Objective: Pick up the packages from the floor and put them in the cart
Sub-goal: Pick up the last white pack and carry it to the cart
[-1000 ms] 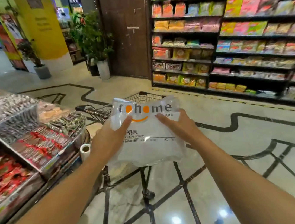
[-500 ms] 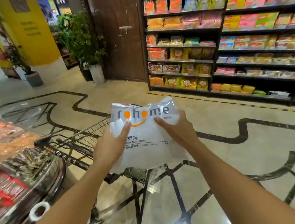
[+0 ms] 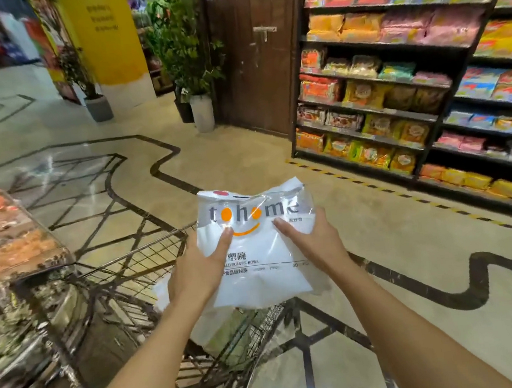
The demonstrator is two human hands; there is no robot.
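Two shelf units point(image 3: 421, 85) w/ snack packs filled the right side, a display counter point(image 3: 9, 253) sat at left. Wire cart point(image 3: 136, 271) stood btwn them, directly under the arms, w/ another white pkg point(image 3: 164, 295) in its basket. The white "tohome" package point(image 3: 256, 251) was held in the air just above the cart's basket. Left hand point(image 3: 198, 272) gripped its left edge, thumb on front. Right hand point(image 3: 313, 243) gripped the right edge, same way.

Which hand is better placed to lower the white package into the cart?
Left, probably. Both hands hold the white package, but the left hand is on the side over the cart; the right hand is farther from it.
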